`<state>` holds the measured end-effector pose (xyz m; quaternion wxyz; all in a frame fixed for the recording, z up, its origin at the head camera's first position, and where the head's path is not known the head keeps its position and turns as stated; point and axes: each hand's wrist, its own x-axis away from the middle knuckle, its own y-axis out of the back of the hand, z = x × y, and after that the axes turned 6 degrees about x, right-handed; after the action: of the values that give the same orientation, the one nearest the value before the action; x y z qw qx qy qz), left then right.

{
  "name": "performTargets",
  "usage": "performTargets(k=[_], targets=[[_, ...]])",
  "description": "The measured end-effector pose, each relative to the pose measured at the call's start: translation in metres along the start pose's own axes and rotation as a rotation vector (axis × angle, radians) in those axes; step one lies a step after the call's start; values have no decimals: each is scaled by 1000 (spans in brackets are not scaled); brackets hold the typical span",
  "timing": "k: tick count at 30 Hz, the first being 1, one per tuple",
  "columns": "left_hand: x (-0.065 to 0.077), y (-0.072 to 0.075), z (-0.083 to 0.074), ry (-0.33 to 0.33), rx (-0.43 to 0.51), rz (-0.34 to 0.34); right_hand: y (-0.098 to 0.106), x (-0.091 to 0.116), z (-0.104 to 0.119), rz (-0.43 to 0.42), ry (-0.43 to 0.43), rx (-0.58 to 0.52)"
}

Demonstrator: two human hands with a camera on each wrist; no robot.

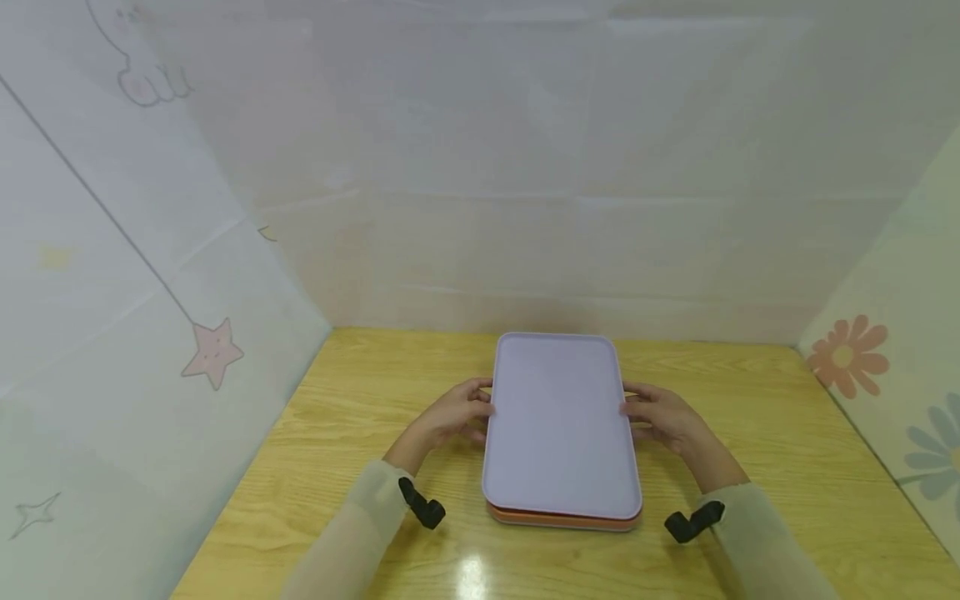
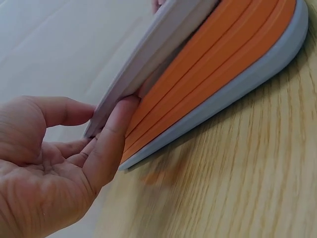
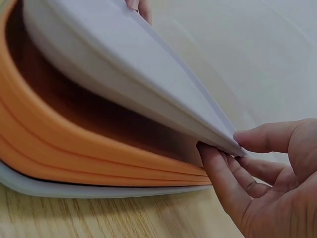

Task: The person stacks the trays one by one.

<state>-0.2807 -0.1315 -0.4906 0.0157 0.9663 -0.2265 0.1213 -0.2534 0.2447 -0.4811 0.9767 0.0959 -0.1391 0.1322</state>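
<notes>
A shallow lavender tray (image 1: 558, 425) with rounded corners lies over a stack of similar trays. My left hand (image 1: 453, 412) pinches its left rim, thumb on top and fingers underneath. At the opposite long side, my right hand (image 1: 663, 417) grips the rim the same way. Orange trays (image 2: 208, 64) are nested below, and a pale grey-blue tray (image 2: 237, 91) forms the bottom of the stack on the table. In the right wrist view, a dark gap separates the lavender tray from the upper orange rim (image 3: 74, 153), and the lavender tray is tilted.
The stack stands on a light wood-grain table (image 1: 337, 400). A pale sheet wall (image 1: 480, 250) rises behind the table, with printed sheets at left and right. Black camera mounts (image 1: 423, 504) sit on both sleeves.
</notes>
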Motion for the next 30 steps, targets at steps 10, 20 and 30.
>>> performTargets(k=[10, 20, 30], targets=[[-4, -8, 2, -16, -71, 15, 3, 4, -1, -82, -42, 155], [-5, -14, 1, -2, -133, -29, 2, 3, -5, -118, -19, 320], [1, -14, 2, 27, -156, -38, 1, 1, -14, -129, -31, 326]])
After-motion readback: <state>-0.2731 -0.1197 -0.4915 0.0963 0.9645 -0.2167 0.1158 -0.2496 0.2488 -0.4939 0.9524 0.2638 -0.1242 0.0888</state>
